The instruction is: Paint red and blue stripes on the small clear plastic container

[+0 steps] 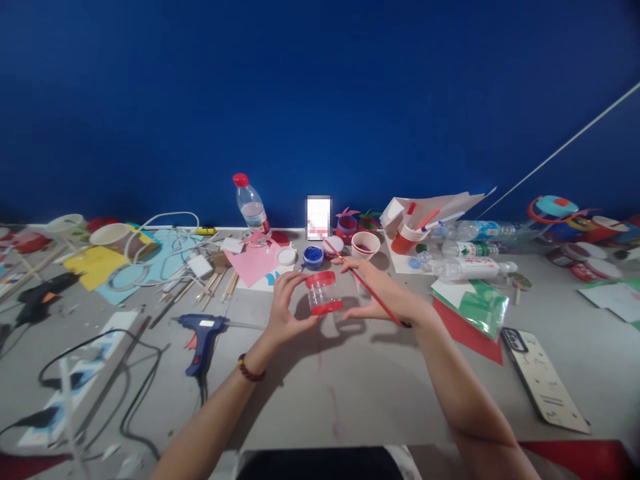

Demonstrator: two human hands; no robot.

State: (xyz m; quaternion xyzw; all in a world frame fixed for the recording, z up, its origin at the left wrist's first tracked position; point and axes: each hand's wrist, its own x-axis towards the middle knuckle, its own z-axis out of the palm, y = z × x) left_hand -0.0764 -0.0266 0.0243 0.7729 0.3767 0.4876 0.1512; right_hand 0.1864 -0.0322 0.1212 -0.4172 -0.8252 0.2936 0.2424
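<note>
A clear plastic jar (323,293) with red bands at top and bottom is held a little above the grey table. My left hand (290,308) grips its left side, fingers near the upper band and thumb by the lower one. To the right of the jar, my right hand (376,293) holds a thin red paintbrush (373,293) that slants from upper left to lower right. Behind the jar stand an open pot of blue paint (313,257), a pink-white lid (333,247) and a paper cup (365,245) with dark liquid.
On the left lie a blue glue gun (203,333), a power strip (85,380) with cables, and wooden sticks. A bottle (251,207) stands at the back. Plastic bottles (473,268), green paper packets (483,308) and a phone (545,383) are on the right.
</note>
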